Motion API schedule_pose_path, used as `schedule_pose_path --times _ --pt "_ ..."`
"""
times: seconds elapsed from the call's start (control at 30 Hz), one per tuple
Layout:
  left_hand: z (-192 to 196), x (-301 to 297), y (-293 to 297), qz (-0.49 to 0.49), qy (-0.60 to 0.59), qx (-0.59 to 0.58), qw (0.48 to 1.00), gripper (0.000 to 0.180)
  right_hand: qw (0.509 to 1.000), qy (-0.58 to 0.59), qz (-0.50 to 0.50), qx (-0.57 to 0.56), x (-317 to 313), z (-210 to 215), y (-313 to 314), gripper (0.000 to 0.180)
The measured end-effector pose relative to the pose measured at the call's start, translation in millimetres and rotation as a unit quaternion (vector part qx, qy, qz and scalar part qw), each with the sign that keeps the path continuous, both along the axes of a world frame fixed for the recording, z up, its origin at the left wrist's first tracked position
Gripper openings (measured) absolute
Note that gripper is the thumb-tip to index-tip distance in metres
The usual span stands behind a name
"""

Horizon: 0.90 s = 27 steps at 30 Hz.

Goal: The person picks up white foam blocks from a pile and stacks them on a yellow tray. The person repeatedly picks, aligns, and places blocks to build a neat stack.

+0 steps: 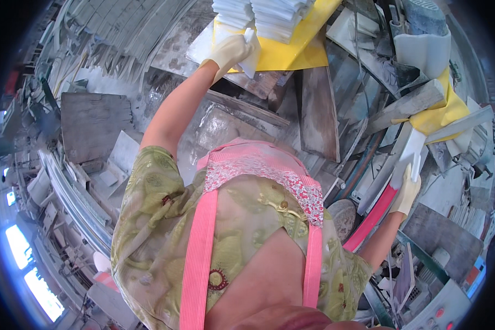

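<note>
My left hand [229, 53], in a cream glove, is closed around the edge of a thin white slab [252, 59] at the top middle. That slab stands tilted beside a yellow sheet [297, 58], on which stacks of similar white slabs [275, 21] lie. Out to the right, my right hand [407, 193], gloved alike, has its fingers against a narrow white slab [410, 151]. This slab lies along a machine track, at the far end of a pink-red belt [373, 219].
A second yellow sheet [439, 113] drapes over wooden boards at the right. Dusty planks [319, 113] stand below the stacks. Dark square boards [96, 125] lean at the left. A grey control box with red buttons [440, 313] sits at the lower right.
</note>
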<state>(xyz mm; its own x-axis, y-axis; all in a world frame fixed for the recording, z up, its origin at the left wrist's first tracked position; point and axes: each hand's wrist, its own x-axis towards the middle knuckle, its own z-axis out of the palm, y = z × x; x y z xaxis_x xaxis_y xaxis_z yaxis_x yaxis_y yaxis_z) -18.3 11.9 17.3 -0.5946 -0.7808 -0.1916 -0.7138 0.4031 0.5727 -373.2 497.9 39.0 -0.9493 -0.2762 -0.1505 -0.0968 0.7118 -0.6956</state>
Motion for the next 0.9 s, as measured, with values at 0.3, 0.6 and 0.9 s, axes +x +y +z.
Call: schedule_pose_path --times 0.3,0.6,0.9 --pt "10.7 9.1 -14.8 -0.068 -0.016 0.074 0.995 0.051 0.88 -0.145 0.158 -0.425 232.3 -29.9 -279.0 0.036" --pt "13.3 28.8 -14.7 -0.079 0.088 0.172 0.978 0.072 0.827 -0.257 0.181 -0.466 296.6 -104.8 -407.8 0.059" --pt "22.6 6.4 2.6 -0.014 -0.055 0.089 0.994 0.084 0.785 -0.333 0.315 -0.417 218.8 -89.8 -369.2 0.053"
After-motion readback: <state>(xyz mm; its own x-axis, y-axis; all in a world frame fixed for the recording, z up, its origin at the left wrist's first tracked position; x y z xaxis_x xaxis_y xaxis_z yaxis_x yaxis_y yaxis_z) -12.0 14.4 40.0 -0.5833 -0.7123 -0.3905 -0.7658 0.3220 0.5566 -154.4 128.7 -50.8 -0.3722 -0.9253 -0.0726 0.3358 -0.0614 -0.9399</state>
